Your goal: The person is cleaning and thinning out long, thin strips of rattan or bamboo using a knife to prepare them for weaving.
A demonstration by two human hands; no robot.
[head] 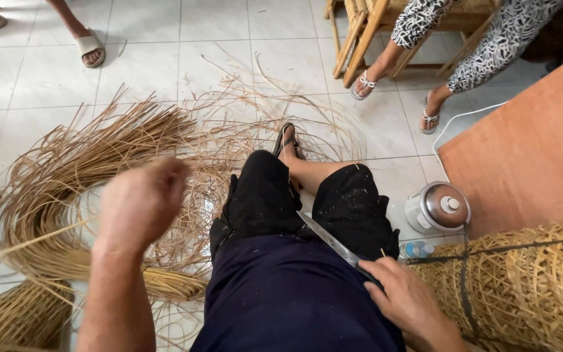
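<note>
Your right hand (406, 301) sits low at your right hip with its fingers (378, 274) curled shut around the handle of a knife (328, 240). The blade runs from that grip up and to the left, slanting across your lap over the dark shorts, so its long axis points from your right hip toward your left knee, the tip ending near the gap between your thighs. Your left hand (141, 202) is raised well apart from the knife, out over the floor on your left; it is blurred, its fingers (164, 171) bunched closed as if pinching something thin, but you cannot tell whether a strand is actually in them. Directly beneath and beyond that hand lies the curved bundle of cane strips (66, 195), sweeping in an arc on the tiled floor (151, 58), with loose strands spread toward your foot. So the knife belongs to the right side, the cane to the left. A woven basket (529, 287) rests just beside your right hand, with a small metal pot (439, 207) beyond it.
</note>
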